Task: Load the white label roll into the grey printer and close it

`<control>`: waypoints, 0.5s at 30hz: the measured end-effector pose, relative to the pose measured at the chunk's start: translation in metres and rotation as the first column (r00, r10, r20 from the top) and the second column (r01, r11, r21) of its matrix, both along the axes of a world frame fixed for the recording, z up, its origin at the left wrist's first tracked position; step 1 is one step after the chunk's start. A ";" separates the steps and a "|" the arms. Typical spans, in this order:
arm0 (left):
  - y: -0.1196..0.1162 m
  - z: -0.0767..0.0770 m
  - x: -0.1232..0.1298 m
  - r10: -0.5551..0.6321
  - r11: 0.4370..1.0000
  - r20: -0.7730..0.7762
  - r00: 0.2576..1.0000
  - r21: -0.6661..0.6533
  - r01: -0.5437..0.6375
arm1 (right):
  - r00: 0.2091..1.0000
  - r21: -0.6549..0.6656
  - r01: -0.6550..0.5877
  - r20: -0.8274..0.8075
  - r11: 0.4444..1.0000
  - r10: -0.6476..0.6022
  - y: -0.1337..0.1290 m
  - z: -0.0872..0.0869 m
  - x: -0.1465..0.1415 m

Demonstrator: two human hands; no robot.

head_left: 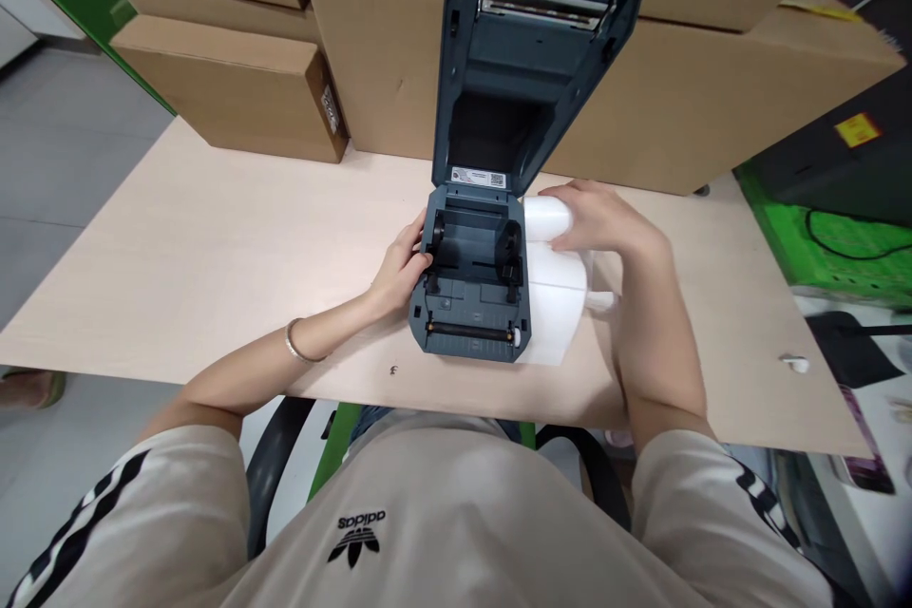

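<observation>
A dark grey label printer [456, 302] stands on the table in front of me, its lid [513, 81] raised and its roll compartment bare. My left hand [400, 271] grips the printer's left side, thumb over the rim and fingers behind. To the right of the printer, my right hand [598, 220] is closed around a white roll of labels [545, 218] lying on its side. From the roll a wide white strip [554, 309] spreads over the table toward me, close against the printer's right side. The fingertips of my right hand are partly hidden behind the roll.
Large cardboard boxes [385, 66] line the table's back edge, with a smaller box [228, 90] at the left. A small white object [796, 363] lies at the table's right end. A small dark bit [393, 370] sits near the front edge. Someone's foot [32, 389] shows at far left.
</observation>
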State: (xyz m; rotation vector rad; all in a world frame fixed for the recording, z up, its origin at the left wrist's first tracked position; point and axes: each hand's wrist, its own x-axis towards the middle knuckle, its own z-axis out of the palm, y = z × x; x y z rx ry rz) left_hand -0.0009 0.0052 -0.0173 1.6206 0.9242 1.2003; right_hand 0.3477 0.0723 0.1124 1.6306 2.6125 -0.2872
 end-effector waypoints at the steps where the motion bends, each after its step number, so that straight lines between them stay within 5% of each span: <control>1: 0.000 0.000 0.000 -0.002 1.000 0.001 1.000 0.007 0.002 | 1.000 0.006 -0.004 -0.026 1.000 0.004 -0.005 0.010 0.009; 5: 0.000 0.001 0.001 0.009 0.999 -0.004 1.000 0.038 -0.008 | 0.981 0.019 0.034 -0.193 0.999 -0.030 -0.037 0.052 0.034; 8: 0.000 0.001 0.001 0.019 0.999 -0.012 1.000 0.045 -0.018 | 0.940 0.009 -0.013 -0.340 1.000 0.015 -0.058 0.068 0.023; 12: 0.000 0.001 0.002 0.023 1.000 -0.023 0.999 0.014 -0.022 | 0.837 0.062 -0.169 -0.518 0.984 0.176 -0.069 0.057 -0.030; 15: 0.000 -0.001 0.002 0.046 0.999 -0.052 0.998 -0.004 -0.046 | 0.832 0.100 -0.203 -0.507 0.974 0.225 -0.066 0.037 -0.066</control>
